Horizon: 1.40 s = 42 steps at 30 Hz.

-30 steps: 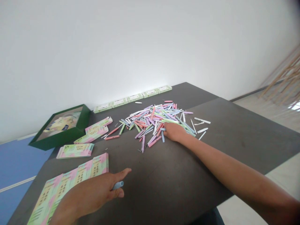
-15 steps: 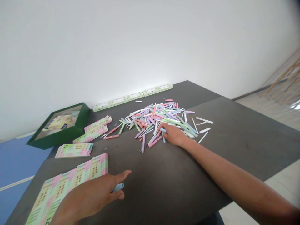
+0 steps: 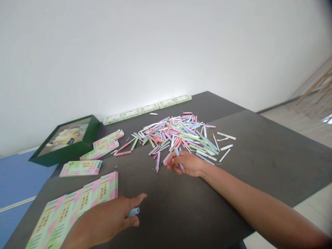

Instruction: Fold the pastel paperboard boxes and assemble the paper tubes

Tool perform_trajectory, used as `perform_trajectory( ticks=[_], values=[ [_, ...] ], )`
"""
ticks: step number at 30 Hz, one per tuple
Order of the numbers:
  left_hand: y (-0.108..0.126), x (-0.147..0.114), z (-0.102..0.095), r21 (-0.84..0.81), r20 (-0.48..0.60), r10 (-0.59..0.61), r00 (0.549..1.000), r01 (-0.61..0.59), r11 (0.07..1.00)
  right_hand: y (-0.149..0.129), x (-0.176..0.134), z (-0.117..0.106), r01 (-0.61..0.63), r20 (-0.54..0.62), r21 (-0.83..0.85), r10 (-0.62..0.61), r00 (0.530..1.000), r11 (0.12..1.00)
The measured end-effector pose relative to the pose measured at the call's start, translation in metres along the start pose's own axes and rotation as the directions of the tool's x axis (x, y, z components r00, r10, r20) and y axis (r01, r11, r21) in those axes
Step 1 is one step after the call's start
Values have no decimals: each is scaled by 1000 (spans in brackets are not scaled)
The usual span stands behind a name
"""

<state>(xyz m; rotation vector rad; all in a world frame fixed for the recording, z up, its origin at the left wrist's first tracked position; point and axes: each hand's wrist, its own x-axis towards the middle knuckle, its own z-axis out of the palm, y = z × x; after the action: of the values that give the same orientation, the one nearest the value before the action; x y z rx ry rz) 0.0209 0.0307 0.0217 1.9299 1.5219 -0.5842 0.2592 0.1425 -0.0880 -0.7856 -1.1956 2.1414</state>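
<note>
My left hand (image 3: 111, 216) is low in the head view, closed around a light blue pen tube (image 3: 134, 211). The tube's round open end pokes out between thumb and fingers, and the rest is hidden in the palm. At the near edge of a heap of pastel pen parts (image 3: 166, 135), my right hand (image 3: 190, 162) pinches a slim light blue pen part (image 3: 177, 152). That piece tilts upward, clear of the heap. Pink, green, purple, blue and white parts lie jumbled there. Printed pink-and-green pen boxes (image 3: 88, 193) overlap in a row beside my left hand.
More pink-and-green boxes (image 3: 81, 167) lie farther back on the dark table (image 3: 259, 152). A green open box (image 3: 88, 138) with plastic packets stands at the left. Several pale green boxes (image 3: 149, 108) line the wall side. Loose white pieces (image 3: 226, 147) lie right of the heap.
My right hand has drawn back slightly toward me from the heap, lifting the light blue pen part. My left hand still holds its tube and has barely moved.
</note>
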Motion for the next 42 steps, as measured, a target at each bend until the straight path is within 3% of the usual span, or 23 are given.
perform_trajectory(
  ticks=[6, 11, 20, 28, 32, 34, 35, 36, 38, 40, 42],
  values=[
    [2, 4, 2, 22, 22, 6, 1000, -6, 1000, 2, 0, -4, -157, 99, 244, 137, 986, 957],
    [2, 6, 4, 22, 29, 7, 1000, -7, 1000, 2, 1, -4, -216, 122, 330, 185, 975, 919],
    [3, 8, 5, 35, 50, 12, 999, -13, 999, -1, -1, -5, -268, 289, 426, 151, 945, 864],
    [5, 9, 7, 36, 66, 20, 998, -22, 999, -4, -7, 0, -206, 276, 475, 77, 958, 856],
    [2, 10, 10, 40, 48, 17, 999, -19, 999, -2, -6, 0, -141, 235, 383, 52, 971, 913],
    [1, 10, 10, 37, 48, 14, 999, -15, 999, -4, -7, 2, 11, 142, 181, -37, 989, 983],
    [1, 10, 10, 34, 52, 13, 999, -15, 999, -6, -9, 3, 113, 90, -1, -113, 990, 994],
    [1, 10, 10, 35, 55, 12, 998, -14, 999, -9, -11, 4, 208, 48, -225, -203, 978, 952],
    [2, 9, 10, 40, 61, 14, 998, -17, 999, -15, -17, 8, 302, 45, -643, -359, 932, 704],
    [3, 9, 11, 46, 55, 19, 998, -22, 999, -21, -23, 11, 312, 115, -849, -428, 896, 426],
    [3, 7, 12, 43, 49, 20, 999, -22, 999, -25, -27, 15, 338, 207, -913, -453, 867, 230]
  ],
)
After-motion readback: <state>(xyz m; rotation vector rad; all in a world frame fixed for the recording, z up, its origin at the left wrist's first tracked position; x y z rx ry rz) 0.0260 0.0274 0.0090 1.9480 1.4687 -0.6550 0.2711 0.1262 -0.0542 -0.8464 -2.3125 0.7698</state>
